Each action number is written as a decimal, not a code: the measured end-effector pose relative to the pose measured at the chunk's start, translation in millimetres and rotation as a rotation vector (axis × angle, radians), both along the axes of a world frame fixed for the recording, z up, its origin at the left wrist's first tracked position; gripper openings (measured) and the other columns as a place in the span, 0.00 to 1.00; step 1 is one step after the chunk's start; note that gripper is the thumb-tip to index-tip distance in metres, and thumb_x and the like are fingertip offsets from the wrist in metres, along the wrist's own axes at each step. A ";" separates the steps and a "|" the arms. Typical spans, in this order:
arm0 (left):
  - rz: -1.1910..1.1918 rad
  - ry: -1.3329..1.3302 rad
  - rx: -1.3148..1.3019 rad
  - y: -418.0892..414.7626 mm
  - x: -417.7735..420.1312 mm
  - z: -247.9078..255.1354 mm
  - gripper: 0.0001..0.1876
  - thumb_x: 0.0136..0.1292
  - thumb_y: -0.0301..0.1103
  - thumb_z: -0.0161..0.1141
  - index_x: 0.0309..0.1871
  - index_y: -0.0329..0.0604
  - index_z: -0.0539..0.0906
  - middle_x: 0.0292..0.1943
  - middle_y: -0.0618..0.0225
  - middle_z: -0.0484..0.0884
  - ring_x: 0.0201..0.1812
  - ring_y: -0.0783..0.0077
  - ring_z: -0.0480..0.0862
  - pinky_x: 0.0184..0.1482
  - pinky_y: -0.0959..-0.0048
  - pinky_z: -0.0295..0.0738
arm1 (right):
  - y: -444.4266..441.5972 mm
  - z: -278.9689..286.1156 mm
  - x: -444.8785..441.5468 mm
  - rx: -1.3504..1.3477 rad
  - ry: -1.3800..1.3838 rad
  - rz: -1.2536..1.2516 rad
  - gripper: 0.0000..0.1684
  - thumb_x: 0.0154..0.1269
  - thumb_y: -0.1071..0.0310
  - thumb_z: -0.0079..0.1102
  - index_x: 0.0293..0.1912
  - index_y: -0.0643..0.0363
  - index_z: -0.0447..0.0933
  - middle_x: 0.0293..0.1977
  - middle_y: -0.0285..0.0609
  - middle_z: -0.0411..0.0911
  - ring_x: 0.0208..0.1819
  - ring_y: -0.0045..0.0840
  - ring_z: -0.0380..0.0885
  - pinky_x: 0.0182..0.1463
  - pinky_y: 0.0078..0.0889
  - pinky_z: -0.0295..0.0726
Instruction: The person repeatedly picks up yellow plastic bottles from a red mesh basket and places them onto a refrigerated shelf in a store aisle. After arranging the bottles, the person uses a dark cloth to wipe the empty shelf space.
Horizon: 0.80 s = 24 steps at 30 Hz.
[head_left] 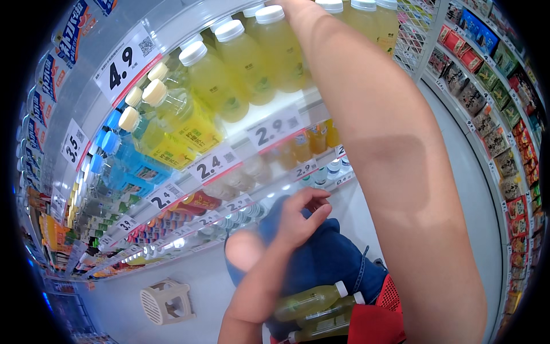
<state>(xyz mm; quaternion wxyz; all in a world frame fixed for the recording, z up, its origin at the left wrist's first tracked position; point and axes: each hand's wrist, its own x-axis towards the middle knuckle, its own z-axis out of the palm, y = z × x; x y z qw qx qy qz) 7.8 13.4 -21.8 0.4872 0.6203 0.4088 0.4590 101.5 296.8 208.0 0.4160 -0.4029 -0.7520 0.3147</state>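
Observation:
My left hand hovers in front of the lower shelves, above blue denim clothing on a leg. Its fingers are slightly curled, thumb apart, with nothing between them. My right forearm reaches up across the view to the upper shelf; the right hand is beyond the top edge and what it touches is hidden. Beside that forearm stands a row of yellow-green drink bottles with white caps. Several similar bottles lie near my body, between my left forearm and red fabric.
Price tags line the shelf edges. Yellow-labelled bottles and blue drink bottles stand to the left. A beige plastic stool is on the floor. Across the aisle, a rack holds packaged snacks; a white wire mesh panel stands nearer.

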 end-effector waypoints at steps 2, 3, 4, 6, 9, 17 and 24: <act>0.005 0.002 -0.006 0.3 -0.5 -0.4 0.14 0.62 0.33 0.68 0.48 0.37 0.84 0.35 0.66 0.85 0.34 0.76 0.83 0.40 0.75 0.77 | 0.5 1.2 0.0 -0.001 0.005 0.007 0.38 0.75 0.44 0.48 0.69 0.67 0.65 0.68 0.54 0.68 0.71 0.40 0.66 0.72 0.40 0.64; 0.005 0.000 -0.007 0.2 -0.5 0.1 0.14 0.62 0.33 0.68 0.48 0.37 0.84 0.35 0.66 0.85 0.34 0.75 0.83 0.40 0.75 0.77 | 1.2 2.7 0.2 -0.002 0.004 0.004 0.39 0.75 0.44 0.48 0.69 0.67 0.65 0.68 0.54 0.68 0.71 0.40 0.65 0.72 0.39 0.64; 0.003 0.008 -0.008 -0.2 0.0 1.4 0.14 0.62 0.33 0.67 0.48 0.36 0.84 0.35 0.66 0.85 0.34 0.75 0.83 0.40 0.75 0.77 | 0.7 3.3 1.9 -0.005 0.004 0.004 0.39 0.75 0.44 0.48 0.69 0.67 0.65 0.68 0.54 0.68 0.71 0.40 0.65 0.72 0.39 0.64; 0.009 0.025 -0.008 -2.5 0.0 5.0 0.14 0.62 0.33 0.67 0.48 0.36 0.84 0.35 0.66 0.85 0.35 0.75 0.83 0.40 0.75 0.77 | -0.7 3.7 2.2 -0.013 0.008 0.005 0.39 0.75 0.43 0.47 0.70 0.67 0.65 0.69 0.54 0.68 0.71 0.40 0.65 0.72 0.39 0.64; 0.024 0.049 0.004 -4.7 -2.5 2.2 0.14 0.63 0.33 0.67 0.48 0.36 0.84 0.35 0.66 0.85 0.35 0.75 0.83 0.41 0.75 0.77 | -2.9 3.7 0.8 -0.040 0.032 0.022 0.40 0.75 0.43 0.47 0.70 0.67 0.64 0.69 0.54 0.68 0.71 0.40 0.65 0.73 0.39 0.63; 0.034 0.053 -0.084 -10.4 -2.5 8.1 0.13 0.64 0.33 0.66 0.48 0.35 0.85 0.44 0.64 0.85 0.46 0.74 0.83 0.53 0.73 0.76 | -36.2 4.5 19.8 -0.244 0.234 0.034 0.42 0.75 0.41 0.47 0.71 0.68 0.63 0.69 0.55 0.67 0.72 0.39 0.64 0.73 0.39 0.63; 0.040 0.059 -0.063 -13.3 -1.6 8.1 0.13 0.64 0.34 0.67 0.48 0.36 0.85 0.44 0.64 0.85 0.47 0.73 0.83 0.53 0.73 0.76 | -92.3 -50.1 14.1 0.189 0.374 -0.322 0.34 0.69 0.50 0.61 0.65 0.63 0.70 0.62 0.50 0.74 0.62 0.44 0.74 0.64 0.43 0.74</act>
